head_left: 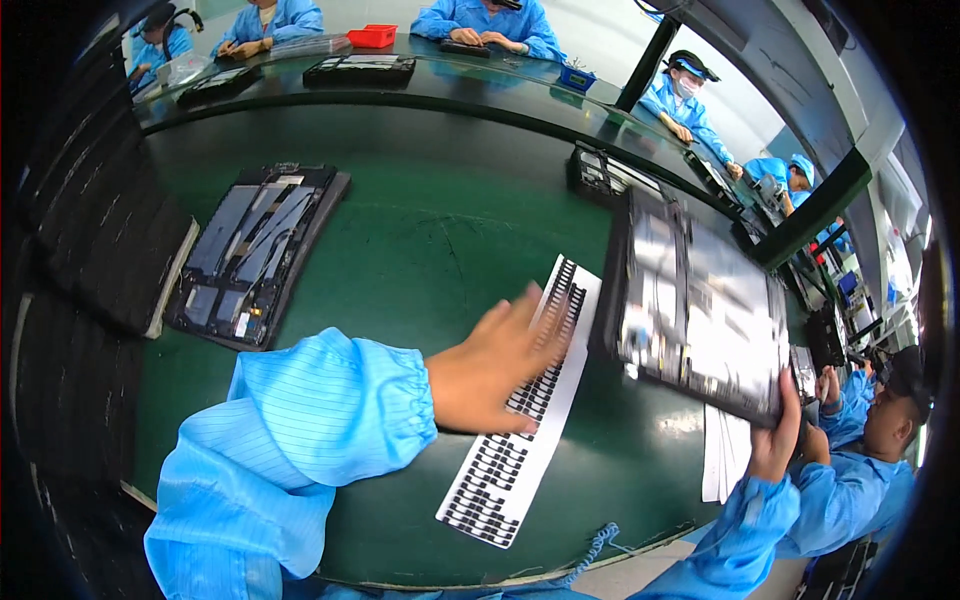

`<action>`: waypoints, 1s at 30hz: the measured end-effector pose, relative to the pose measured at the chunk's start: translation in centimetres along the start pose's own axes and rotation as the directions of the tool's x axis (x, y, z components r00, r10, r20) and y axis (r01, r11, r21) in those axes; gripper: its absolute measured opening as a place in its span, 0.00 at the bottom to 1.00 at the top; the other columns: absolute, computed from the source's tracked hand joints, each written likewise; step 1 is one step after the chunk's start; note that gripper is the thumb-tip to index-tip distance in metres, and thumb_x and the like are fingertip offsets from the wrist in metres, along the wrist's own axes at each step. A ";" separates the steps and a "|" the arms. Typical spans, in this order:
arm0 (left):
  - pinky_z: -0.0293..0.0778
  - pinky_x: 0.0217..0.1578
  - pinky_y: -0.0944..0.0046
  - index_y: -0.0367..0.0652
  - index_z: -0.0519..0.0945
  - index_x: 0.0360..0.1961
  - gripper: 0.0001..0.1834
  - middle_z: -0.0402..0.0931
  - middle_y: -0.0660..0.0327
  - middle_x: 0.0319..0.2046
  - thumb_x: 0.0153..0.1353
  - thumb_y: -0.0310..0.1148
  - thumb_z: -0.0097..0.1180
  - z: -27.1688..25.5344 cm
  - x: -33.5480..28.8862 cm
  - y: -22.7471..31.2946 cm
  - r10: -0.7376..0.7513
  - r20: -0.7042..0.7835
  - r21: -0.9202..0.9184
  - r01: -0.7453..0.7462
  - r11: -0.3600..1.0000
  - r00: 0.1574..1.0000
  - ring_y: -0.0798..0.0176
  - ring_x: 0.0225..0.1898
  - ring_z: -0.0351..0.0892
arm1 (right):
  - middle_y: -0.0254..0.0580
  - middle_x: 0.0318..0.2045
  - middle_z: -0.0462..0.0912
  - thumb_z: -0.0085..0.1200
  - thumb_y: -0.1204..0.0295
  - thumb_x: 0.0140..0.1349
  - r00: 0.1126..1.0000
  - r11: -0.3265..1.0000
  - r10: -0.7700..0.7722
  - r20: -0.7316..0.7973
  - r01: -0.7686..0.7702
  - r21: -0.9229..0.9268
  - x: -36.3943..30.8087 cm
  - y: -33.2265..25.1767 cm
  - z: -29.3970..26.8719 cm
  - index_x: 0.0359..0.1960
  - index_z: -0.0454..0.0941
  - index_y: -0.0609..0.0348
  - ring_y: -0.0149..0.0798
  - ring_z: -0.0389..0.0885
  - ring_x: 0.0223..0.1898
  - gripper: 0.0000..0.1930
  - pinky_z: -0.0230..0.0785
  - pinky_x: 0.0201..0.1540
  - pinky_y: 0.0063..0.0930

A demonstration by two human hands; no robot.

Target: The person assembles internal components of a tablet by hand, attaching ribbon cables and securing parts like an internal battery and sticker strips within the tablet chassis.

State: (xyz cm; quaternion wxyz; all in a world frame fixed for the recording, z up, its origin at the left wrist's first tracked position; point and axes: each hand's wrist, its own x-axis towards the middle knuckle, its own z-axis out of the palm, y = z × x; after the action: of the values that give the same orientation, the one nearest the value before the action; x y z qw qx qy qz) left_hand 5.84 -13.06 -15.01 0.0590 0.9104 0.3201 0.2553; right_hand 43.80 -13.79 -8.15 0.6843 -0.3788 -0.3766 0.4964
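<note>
My left hand (pixel 490 365) is over a long white sheet (pixel 505 490) bearing rows of small black stickers, fingers spread and slightly blurred. Whether its fingertips touch the sheet I cannot tell. With my right hand (pixel 778 430) I grip the lower right corner of an opened tablet-like device (pixel 705 300), its inner parts facing up and bright with glare. It is tilted and raised above the bench on the right. A similar opened device (pixel 255 250), with dark battery-like blocks and cables, lies flat at the left.
A tall stack of black trays (pixel 90 220) borders the green bench (pixel 400 520) on the left. White papers (pixel 725 455) lie below the raised device. Another device (pixel 610 175) sits behind it. Co-workers in blue line the far bench and the right side. A coiled blue cord (pixel 597 550) hangs near the front edge.
</note>
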 end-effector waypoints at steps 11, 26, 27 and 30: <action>0.58 0.51 0.48 0.39 0.69 0.48 0.29 0.61 0.44 0.52 0.49 0.47 0.55 -2.1 -6.1 6.4 -0.200 0.154 0.016 0.200 0.980 0.968 0.42 0.53 0.61 | 0.36 0.31 0.75 0.49 0.72 0.57 0.998 0.765 0.040 -0.048 -0.061 -0.641 -0.3 6.1 0.1 0.36 0.72 0.62 0.31 0.74 0.31 0.08 0.67 0.35 0.22; 0.59 0.50 0.55 0.29 0.68 0.46 0.29 0.63 0.46 0.48 0.44 0.37 0.58 -1.7 -3.0 -2.2 -0.246 -0.074 0.035 0.249 0.968 0.966 0.48 0.50 0.63 | 0.46 0.20 0.73 0.50 0.76 0.40 0.570 -0.054 -0.046 0.820 0.818 -0.572 -0.9 15.5 21.7 0.14 0.75 0.63 0.45 0.67 0.28 0.04 0.56 0.33 0.36; 0.59 0.50 0.55 0.29 0.68 0.45 0.29 0.63 0.46 0.48 0.44 0.37 0.58 -1.9 -3.1 -2.2 -0.249 -0.085 0.065 0.255 0.965 0.965 0.48 0.50 0.63 | 0.46 0.20 0.73 0.50 0.75 0.39 0.543 -0.136 -0.018 0.839 0.830 -0.540 -0.8 15.8 22.0 0.14 0.75 0.62 0.44 0.67 0.28 0.04 0.54 0.33 0.36; 0.59 0.50 0.55 0.29 0.68 0.45 0.29 0.64 0.46 0.47 0.43 0.36 0.58 -2.2 -2.7 -2.3 -0.240 -0.084 0.055 0.245 0.968 0.967 0.48 0.49 0.63 | 0.46 0.19 0.74 0.50 0.75 0.37 0.612 -0.084 -0.070 0.787 0.783 -0.616 -0.5 16.0 22.3 0.13 0.75 0.62 0.45 0.67 0.28 0.04 0.52 0.33 0.37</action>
State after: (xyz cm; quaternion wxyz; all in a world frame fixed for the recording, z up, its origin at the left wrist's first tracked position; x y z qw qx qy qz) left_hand 1.68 -13.04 -14.85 0.0479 0.8554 0.4390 0.2706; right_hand 17.49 -7.48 -12.90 0.2448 -0.4138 -0.8741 -0.0696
